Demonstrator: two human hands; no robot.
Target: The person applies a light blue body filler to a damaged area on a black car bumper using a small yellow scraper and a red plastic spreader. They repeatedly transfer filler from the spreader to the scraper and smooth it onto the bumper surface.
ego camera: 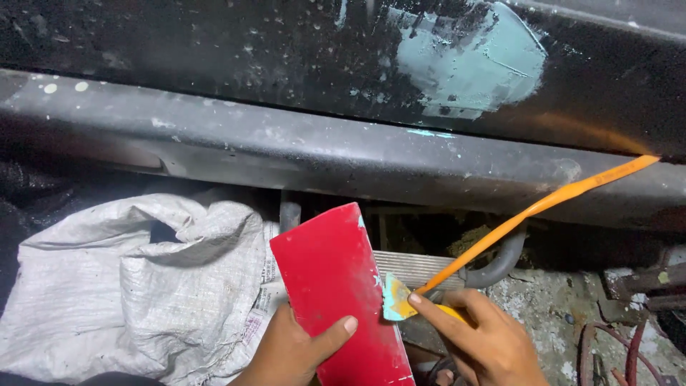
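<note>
My left hand (296, 350) grips a flat red board (336, 286) from below, thumb on its face. My right hand (486, 339) holds a small yellow spreader (395, 299) smeared with pale green putty, its blade touching the board's right edge. A long orange strip (543, 206) runs from the right hand up to the right, ending against the dark car body (214, 50). A patch of pale green filler (471, 61) covers part of that dark panel, above the grey sill (286, 150).
A crumpled white woven sack (128, 279) lies at the lower left. Under the sill sit a ribbed grey plate (414, 266), a curved dark pipe (500, 263) and rough concrete ground (550, 307). Reddish cables (607, 354) lie at the lower right.
</note>
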